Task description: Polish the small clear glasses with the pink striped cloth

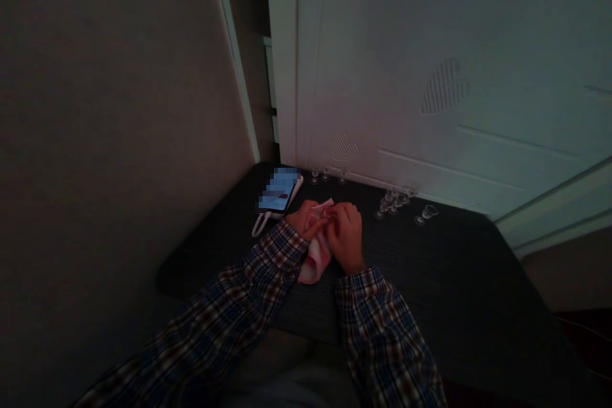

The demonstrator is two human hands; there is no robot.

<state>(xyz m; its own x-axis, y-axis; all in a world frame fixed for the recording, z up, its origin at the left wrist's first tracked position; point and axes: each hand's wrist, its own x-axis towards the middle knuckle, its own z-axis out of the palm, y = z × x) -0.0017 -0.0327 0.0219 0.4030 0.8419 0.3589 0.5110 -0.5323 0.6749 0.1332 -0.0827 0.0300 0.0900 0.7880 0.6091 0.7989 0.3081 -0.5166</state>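
Observation:
A pink and white cloth (317, 257) is bunched between my two hands above the dark table, its lower end hanging toward me. My left hand (302, 219) grips it from the left, fingers closed round the fabric. From the right, my right hand (347, 233) pinches the upper part of the cloth with curled fingers. Whether something lies inside the folds is hidden. Beyond my right hand, several small stemmed glasses (393, 201) stand or lie in a cluster, and a single glass (426, 214) lies tilted to their right.
The dark table (430, 293) meets a white panel (382, 76) with heart reliefs at the back and a wall (119, 108) on the left. A lit phone (281, 190) with a white cable (260, 223) lies left of my hands. More small glasses (315, 176) stand along the back edge.

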